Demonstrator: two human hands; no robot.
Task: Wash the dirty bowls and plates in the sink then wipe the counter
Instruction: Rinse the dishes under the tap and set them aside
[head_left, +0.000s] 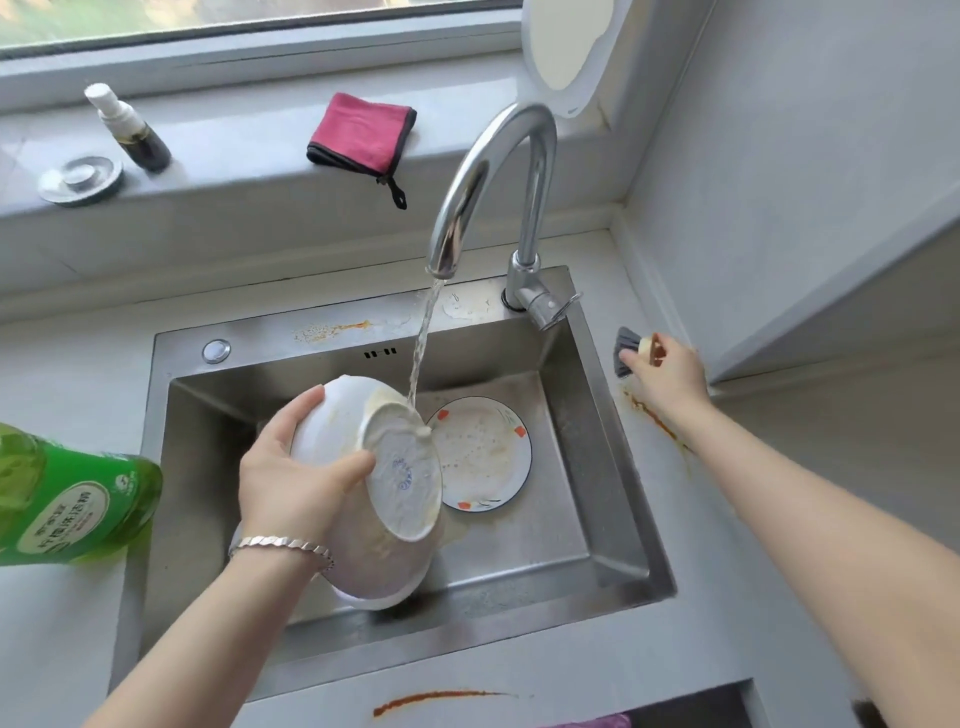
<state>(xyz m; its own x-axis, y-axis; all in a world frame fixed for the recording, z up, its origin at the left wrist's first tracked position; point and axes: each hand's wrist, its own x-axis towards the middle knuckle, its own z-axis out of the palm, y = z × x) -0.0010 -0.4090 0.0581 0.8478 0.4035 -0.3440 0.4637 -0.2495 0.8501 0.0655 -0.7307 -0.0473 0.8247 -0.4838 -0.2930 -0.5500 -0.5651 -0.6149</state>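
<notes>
Head view: the left hand (291, 483) grips a white bowl (363, 551), tipped base-up over the sink (208, 467) under the faucet (498, 156) stream. A dirty plate (483, 452) lies flat on the sink floor. On the right counter (691, 571), the right hand (670, 379) pinches a dark scrubber (623, 348).

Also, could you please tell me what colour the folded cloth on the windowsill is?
The cloth is pinkish red with black edging; the head view shows it.
</notes>
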